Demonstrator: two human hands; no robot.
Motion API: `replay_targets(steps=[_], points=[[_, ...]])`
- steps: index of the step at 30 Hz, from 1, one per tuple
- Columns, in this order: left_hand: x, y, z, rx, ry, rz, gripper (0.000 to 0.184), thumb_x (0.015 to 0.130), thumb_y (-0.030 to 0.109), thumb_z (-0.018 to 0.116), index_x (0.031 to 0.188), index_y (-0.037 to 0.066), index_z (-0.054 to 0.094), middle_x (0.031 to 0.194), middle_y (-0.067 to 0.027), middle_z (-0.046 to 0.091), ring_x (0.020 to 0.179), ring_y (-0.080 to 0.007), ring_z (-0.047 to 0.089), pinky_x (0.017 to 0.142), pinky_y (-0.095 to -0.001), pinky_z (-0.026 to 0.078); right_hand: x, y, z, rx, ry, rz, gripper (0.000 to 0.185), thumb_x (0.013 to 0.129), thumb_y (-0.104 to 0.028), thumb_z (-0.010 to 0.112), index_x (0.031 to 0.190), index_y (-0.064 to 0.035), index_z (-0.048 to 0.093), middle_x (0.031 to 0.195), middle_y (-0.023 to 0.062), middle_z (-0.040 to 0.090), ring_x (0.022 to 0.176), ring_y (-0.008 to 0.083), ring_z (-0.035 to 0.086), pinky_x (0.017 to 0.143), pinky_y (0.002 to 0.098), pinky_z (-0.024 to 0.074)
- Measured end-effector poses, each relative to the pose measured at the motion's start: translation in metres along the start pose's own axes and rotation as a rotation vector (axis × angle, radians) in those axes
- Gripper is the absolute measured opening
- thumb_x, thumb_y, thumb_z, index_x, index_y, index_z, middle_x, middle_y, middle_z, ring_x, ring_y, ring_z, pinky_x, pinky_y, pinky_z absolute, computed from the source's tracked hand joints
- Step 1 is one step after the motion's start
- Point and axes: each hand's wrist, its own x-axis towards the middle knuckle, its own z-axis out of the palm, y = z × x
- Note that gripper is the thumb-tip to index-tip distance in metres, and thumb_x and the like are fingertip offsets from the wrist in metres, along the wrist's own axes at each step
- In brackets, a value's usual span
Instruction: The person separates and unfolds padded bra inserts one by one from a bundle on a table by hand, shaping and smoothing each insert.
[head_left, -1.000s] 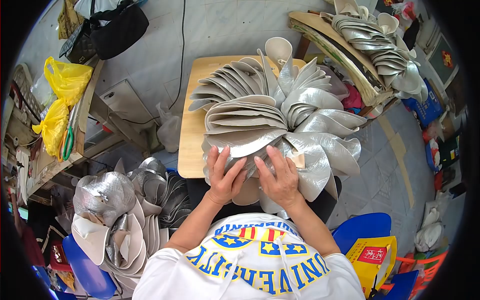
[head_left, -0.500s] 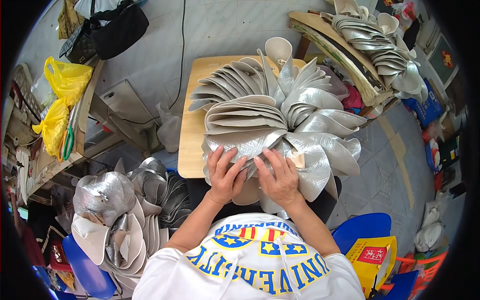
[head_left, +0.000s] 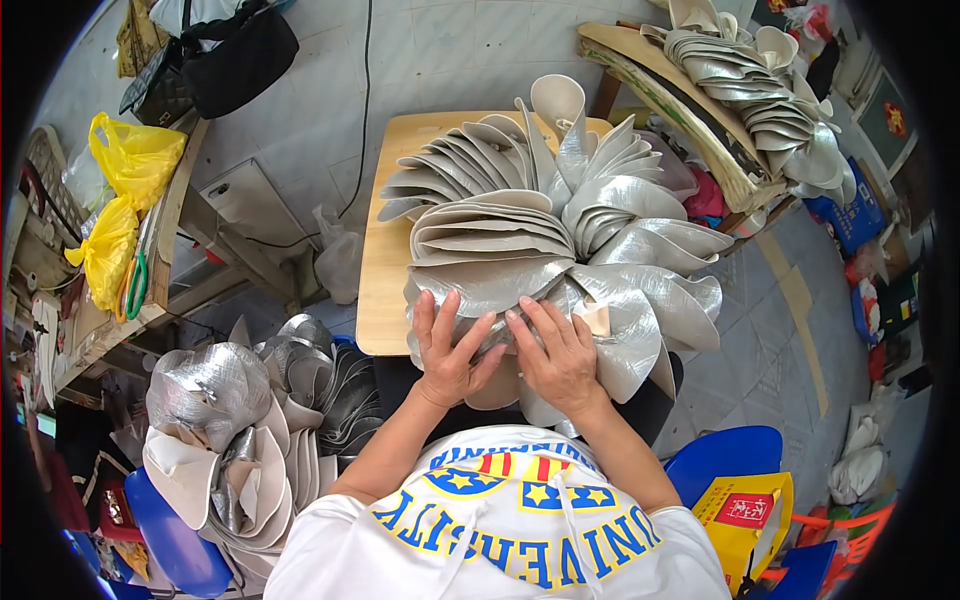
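Note:
A heap of silver-faced, beige-backed padded sheets (head_left: 490, 275), curved and fanned in overlapping layers, covers much of a small wooden table (head_left: 383, 310). My left hand (head_left: 450, 355) rests on the near edge of the heap, fingers spread over a shiny sheet. Beside it, my right hand (head_left: 555, 362) lies on the same near side with fingers stretched out. A small beige tab (head_left: 597, 320) shows just right of my right fingers. What lies beneath my palms is hidden.
More silver sheets (head_left: 210, 400) are piled at lower left, by a blue chair (head_left: 175, 530). Another stack (head_left: 745, 95) sits on a board at upper right. Yellow bags (head_left: 135, 160) and green-handled scissors (head_left: 137, 285) are on the left bench. A yellow bag (head_left: 750, 510) stands at lower right.
The fingers of my left hand have spread and shifted slightly left. My right hand has moved very little, and the heap looks nearly the same.

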Motion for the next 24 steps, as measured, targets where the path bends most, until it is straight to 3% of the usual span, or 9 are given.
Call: replay_targets(steps=[6,17,24], points=[[0.0023,0.0016,-0.0012,0.034,-0.009,0.012,0.043,0.077,0.026,0.073,0.119,0.019,0.066,0.147,-0.0172,0.035,0.141,-0.0422,0.019,0.112,-0.0523,0.018,-0.0003,-0.0008,0.0037,0.038,0.099,0.031,0.043,0.08,-0.015,0.063,0.123,-0.0178,0.061,0.137,0.0102,0.051,0.111,0.025,0.057,0.087,0.0393,0.0427],[0.003,0.0022,0.0003,0.01,0.001,-0.06,0.04,0.077,0.024,0.073,0.116,0.019,0.069,0.149,-0.0171,0.032,0.141,-0.0434,0.015,0.112,-0.0519,0.018,0.0009,-0.0016,-0.0009,-0.041,-0.007,-0.003,0.037,0.079,-0.016,0.062,0.116,-0.0141,0.064,0.13,0.0091,0.057,0.11,0.0232,0.058,0.086,0.0388,0.0418],[0.003,0.0038,-0.0011,0.009,-0.027,-0.056,0.044,0.074,0.032,0.076,0.116,0.019,0.069,0.149,-0.0175,0.033,0.142,-0.0431,0.013,0.113,-0.0521,0.014,-0.0028,-0.0007,0.0025,0.023,0.069,0.023,0.036,0.081,-0.016,0.062,0.117,-0.0134,0.064,0.127,0.0114,0.057,0.112,0.0251,0.057,0.085,0.0377,0.0429]])
